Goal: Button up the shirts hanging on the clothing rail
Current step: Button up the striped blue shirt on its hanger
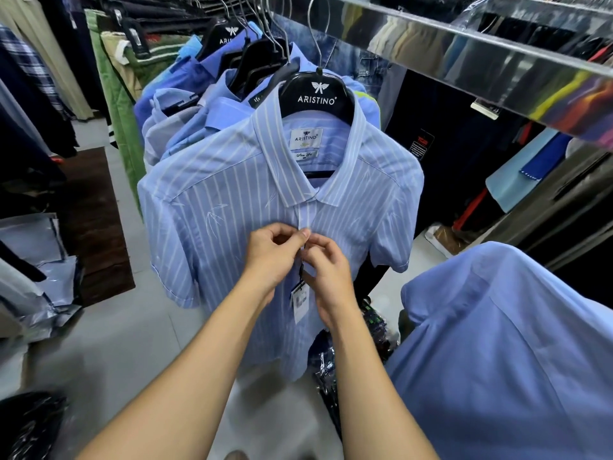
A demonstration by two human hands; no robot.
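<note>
Hanging front-most on the chrome clothing rail (464,38) from a black Aristino hanger (316,94), facing the camera: a blue white-striped short-sleeved shirt (212,207). Pinching its placket at chest height just below the collar, left hand (275,257) and right hand (326,270), fingertips curled and meeting at the front edge. Dangling just beneath the hands, a white price tag (300,302); hanging near right, a plain blue shirt (504,343).

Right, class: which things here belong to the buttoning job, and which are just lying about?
Part of the job:
striped shirt
black hanger
left hand
right hand
clothing rail

Just lying about:
price tag
plain blue shirt
brown mat
</note>
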